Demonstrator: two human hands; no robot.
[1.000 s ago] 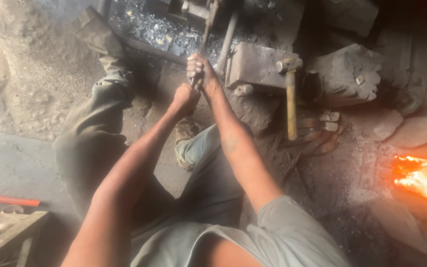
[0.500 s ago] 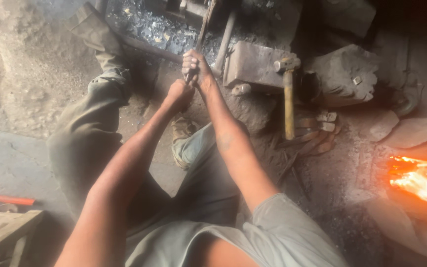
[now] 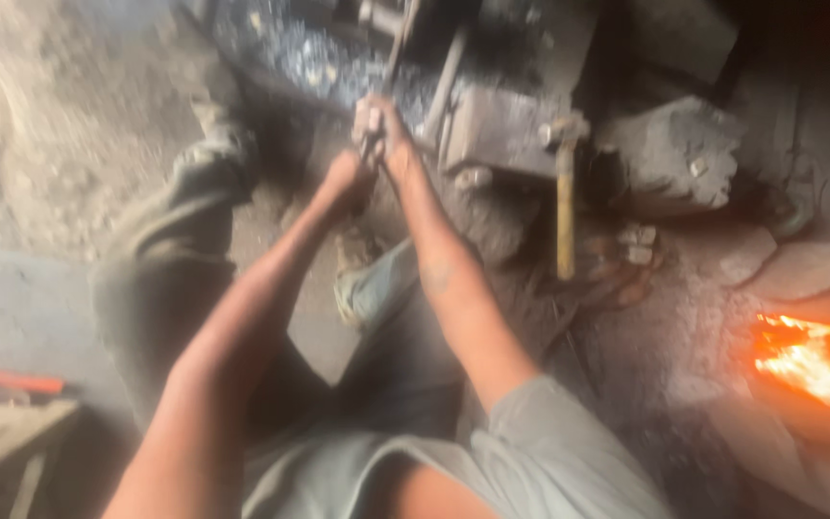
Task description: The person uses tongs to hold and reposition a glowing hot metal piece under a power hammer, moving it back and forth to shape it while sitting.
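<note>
Head view, blurred throughout. Dirt floor grey and dusty at left. Grey block of metal at top centre, a rougher stone just right of it. Fire glowing orange at far right. Hammer leaning by the block, head up, wooden handle running straight down. Thin dark rod with long axis steep, rising up and slightly right from both fists toward the top edge. Right hand clenched round the rod, left hand clenched just below and left of it, fingers fully curled on both. No packages or labels discernible.
</note>
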